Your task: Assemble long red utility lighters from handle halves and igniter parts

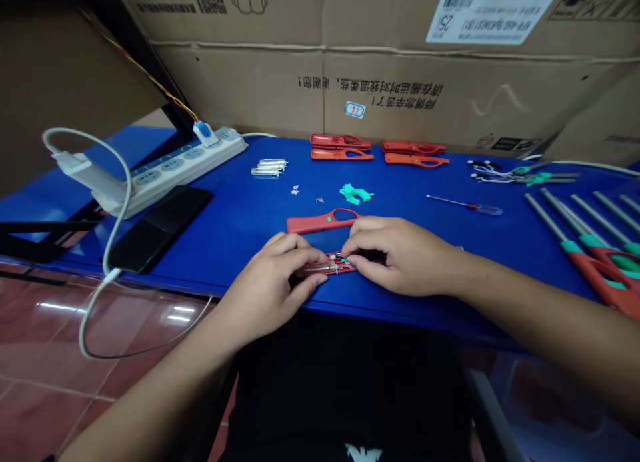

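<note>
Near the table's front edge lies an opened red lighter shell (331, 267) with a clear fuel tank (316, 269) and small dark and white parts inside. My left hand (280, 275) is closed around its left end, thumb and fingers on the sides. Fingertips of my right hand (387, 254) are pinched over the small parts at the shell's middle; what exactly they grip is hidden. Just behind sits another red lighter half (313, 223), outer side up, close to my right fingers. Green plastic pieces (355, 193) lie farther back.
Shell halves (343, 154), clear tanks (270, 168), a screwdriver (465, 205) and wired parts (525, 174) lie at the back. Long-nosed lighters (600, 255) stand right. Leftward are a phone (160, 229), a power strip (170, 169) and a looping cable. A cardboard box (240, 82) walls the rear.
</note>
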### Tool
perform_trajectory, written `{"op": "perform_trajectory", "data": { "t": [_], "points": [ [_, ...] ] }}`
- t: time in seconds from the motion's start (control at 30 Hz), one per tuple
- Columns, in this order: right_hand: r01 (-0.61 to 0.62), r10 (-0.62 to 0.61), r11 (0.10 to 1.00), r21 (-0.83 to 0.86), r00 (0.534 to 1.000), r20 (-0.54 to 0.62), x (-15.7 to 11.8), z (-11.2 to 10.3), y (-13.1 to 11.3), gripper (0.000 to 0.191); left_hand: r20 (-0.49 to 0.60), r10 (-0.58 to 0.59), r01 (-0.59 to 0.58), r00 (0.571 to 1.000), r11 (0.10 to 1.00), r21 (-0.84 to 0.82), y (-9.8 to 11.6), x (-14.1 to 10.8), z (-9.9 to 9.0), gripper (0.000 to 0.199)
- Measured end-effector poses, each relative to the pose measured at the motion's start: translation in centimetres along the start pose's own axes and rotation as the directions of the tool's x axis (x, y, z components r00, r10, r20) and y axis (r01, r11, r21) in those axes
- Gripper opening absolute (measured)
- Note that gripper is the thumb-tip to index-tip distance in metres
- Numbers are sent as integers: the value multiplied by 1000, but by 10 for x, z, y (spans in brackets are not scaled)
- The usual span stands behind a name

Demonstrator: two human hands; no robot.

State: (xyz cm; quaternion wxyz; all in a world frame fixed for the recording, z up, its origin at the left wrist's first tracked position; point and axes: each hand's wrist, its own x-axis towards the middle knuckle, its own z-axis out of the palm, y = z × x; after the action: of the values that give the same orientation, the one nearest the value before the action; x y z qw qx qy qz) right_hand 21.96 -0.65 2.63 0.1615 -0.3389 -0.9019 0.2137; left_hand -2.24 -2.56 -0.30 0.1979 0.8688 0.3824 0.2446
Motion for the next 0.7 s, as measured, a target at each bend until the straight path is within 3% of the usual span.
{"op": "perform_trajectory", "data": {
  "t": [0.17,0.43,0.7],
  "points": [
    [27,-26,1000,-13,998,53,7,-3,1,20,-54,19,-20,998,1000,-23,0,-2,2,9],
    [188,-186,982,-5,974,128,20,-8,8,17,-85,64,-64,994,998,12,0,-4,5,9],
    [214,-213,977,16,955,205,28,-11,10,13,-92,58,-57,994,998,10,1,-4,5,8]
  ]
}}
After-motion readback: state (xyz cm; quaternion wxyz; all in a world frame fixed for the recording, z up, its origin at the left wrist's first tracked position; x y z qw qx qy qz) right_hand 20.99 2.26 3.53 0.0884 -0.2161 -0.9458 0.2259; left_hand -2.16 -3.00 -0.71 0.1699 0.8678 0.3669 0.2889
